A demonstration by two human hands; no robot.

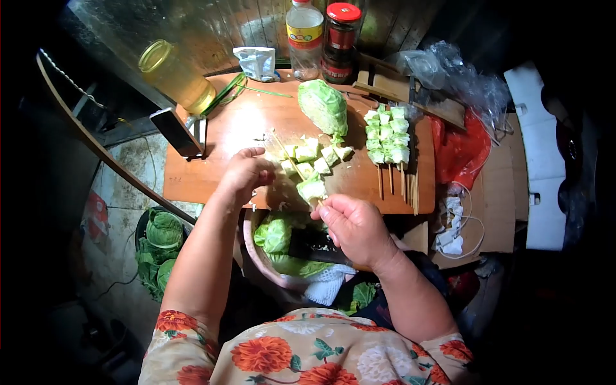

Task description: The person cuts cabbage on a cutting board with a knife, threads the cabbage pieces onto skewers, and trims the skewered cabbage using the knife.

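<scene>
My right hand is closed in a pinch on the lower end of a thin wooden skewer. A cut piece of cabbage sits on that skewer just above my fingertips. The skewer's far end slants up and left over the loose cabbage pieces on the wooden board. My left hand hovers beside those pieces, fingers bent and apart, with nothing visible in it. Behind the pieces lies a cut head of cabbage. Several loaded cabbage skewers lie side by side on the right.
Bare skewers lie at the board's right edge. A phone stands on the left, near a tilted jar. A bottle and red-lidded jar line the back. Below, a tub holds cabbage and a dark-bladed knife.
</scene>
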